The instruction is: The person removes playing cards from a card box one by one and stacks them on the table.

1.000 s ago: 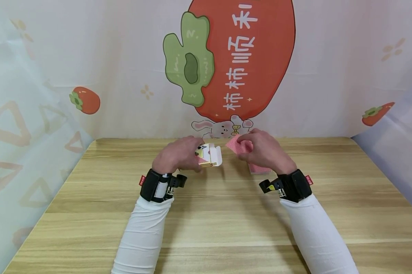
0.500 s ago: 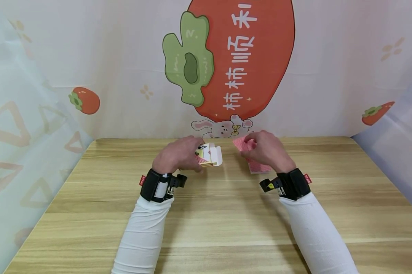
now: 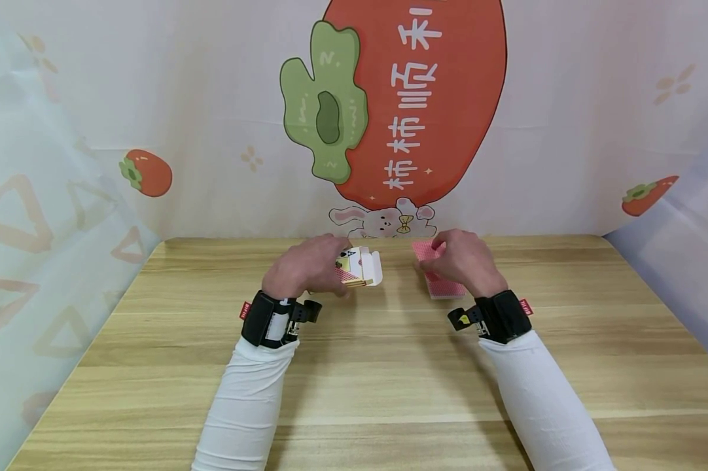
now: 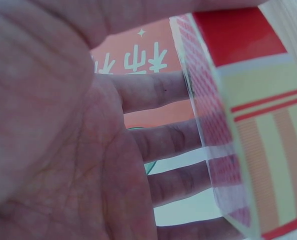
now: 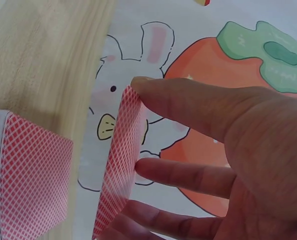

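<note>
My left hand (image 3: 308, 263) holds a playing-card box (image 3: 370, 264) from above, its white end flap sticking out to the right. An ace and a yellow patch show on the box's upper face. In the left wrist view, the thumb lies along one edge of the box (image 4: 276, 130) and the fingers reach behind it. My right hand (image 3: 467, 261) pinches a red-checked playing card (image 5: 119, 155) between thumb and fingertips, its patterned back tilted. Close below it, a stack of playing cards (image 3: 446, 289) lies on the table, backs up.
The wooden table (image 3: 377, 392) ends at a white cloth backdrop (image 3: 212, 98) just behind both hands. Black camera straps (image 3: 504, 317) sit on both wrists.
My right hand has moved slightly right and nearer with the playing card, bringing it over the stack. The left hand and the card box have stayed in place.
</note>
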`<state>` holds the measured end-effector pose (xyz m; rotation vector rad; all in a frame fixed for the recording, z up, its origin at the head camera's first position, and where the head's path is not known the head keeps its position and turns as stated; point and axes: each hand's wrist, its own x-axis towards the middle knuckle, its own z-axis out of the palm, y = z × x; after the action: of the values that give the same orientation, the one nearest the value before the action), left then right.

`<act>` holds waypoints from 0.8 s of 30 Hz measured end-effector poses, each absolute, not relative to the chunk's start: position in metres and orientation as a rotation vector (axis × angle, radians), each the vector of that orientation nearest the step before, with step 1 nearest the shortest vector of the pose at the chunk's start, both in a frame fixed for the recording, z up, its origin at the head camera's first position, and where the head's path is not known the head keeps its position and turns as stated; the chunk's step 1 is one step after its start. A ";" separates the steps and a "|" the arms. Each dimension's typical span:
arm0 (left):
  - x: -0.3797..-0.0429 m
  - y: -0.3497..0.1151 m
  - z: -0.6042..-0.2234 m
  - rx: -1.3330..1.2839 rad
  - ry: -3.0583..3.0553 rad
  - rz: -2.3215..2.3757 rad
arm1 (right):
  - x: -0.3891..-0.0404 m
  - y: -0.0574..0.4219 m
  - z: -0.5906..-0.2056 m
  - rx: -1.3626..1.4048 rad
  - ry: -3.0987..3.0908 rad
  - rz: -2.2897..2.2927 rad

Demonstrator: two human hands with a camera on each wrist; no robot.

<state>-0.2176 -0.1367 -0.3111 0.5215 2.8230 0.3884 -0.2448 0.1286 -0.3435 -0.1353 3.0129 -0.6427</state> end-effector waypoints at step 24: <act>-0.217 -0.137 -0.311 0.506 2.815 0.402 | -0.253 0.137 -0.357 -0.026 2.927 -0.407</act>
<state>-0.2174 -0.1366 -0.3112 0.5061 2.8154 0.4021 -0.2533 0.1365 -0.3567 -0.0264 2.9270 -0.4074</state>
